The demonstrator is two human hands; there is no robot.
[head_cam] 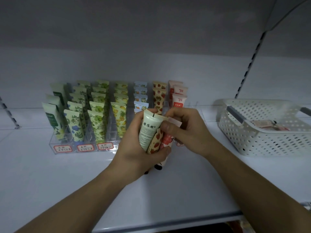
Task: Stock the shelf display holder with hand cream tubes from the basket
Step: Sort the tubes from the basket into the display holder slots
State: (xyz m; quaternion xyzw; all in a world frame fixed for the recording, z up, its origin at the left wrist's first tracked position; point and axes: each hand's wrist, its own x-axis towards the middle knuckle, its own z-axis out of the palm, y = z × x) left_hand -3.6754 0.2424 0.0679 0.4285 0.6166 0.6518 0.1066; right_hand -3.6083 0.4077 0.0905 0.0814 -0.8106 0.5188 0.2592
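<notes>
We see left hand (pixel 134 145) curled round a bunch of glossy tubes (pixel 151 132) | right hand (pixel 183 130) pinching a pink tube's flat crimped end (pixel 175 123) | perforated plastic basket (pixel 262 140) at 3 o'clock | clear acrylic holder (pixel 67 147) at 10

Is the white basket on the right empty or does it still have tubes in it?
Not empty: a few pinkish tubes lie inside the white basket. How many, cannot tell.
</notes>
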